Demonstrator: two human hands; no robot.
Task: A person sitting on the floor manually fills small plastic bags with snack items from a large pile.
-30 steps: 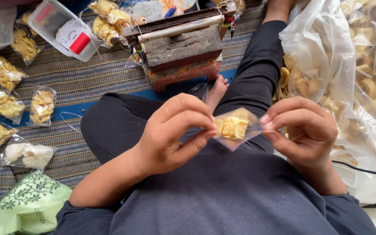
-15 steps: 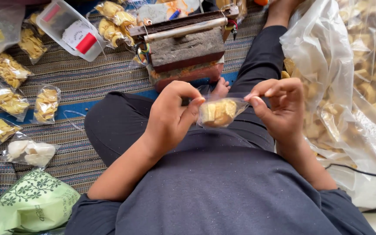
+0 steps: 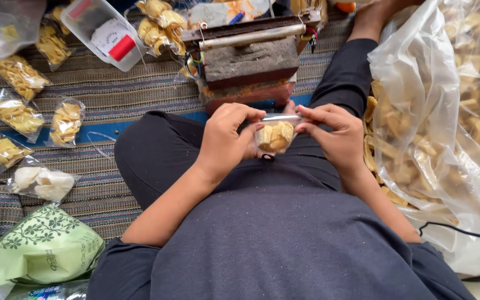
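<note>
The person sat cross-legged on a striped woven mat (image 3: 112,94) that covered the floor, brown and grey bands with a blue stripe running across it. Small filled snack packets (image 3: 16,114) lay scattered over the far left of the mat, with a green patterned bag (image 3: 43,247) at the near left and a packet of pale white crackers (image 3: 43,182) just beyond it. A clear plastic tub (image 3: 104,33) sat at the far left, and straight ahead, just past the knees, stood a worn metal and wood sealing press (image 3: 248,61). A very large clear sack of yellow chips (image 3: 445,122) filled the right side, touching the person's right leg. Both forearms reached forward over the lap, wrists bent inward. The left hand (image 3: 226,141) and the right hand (image 3: 331,136) met in front of the press, each pinching a side of a small clear bag of chips (image 3: 275,135) between thumb and fingers. The bag hung between them, its open top edge stretched flat and level.
</note>
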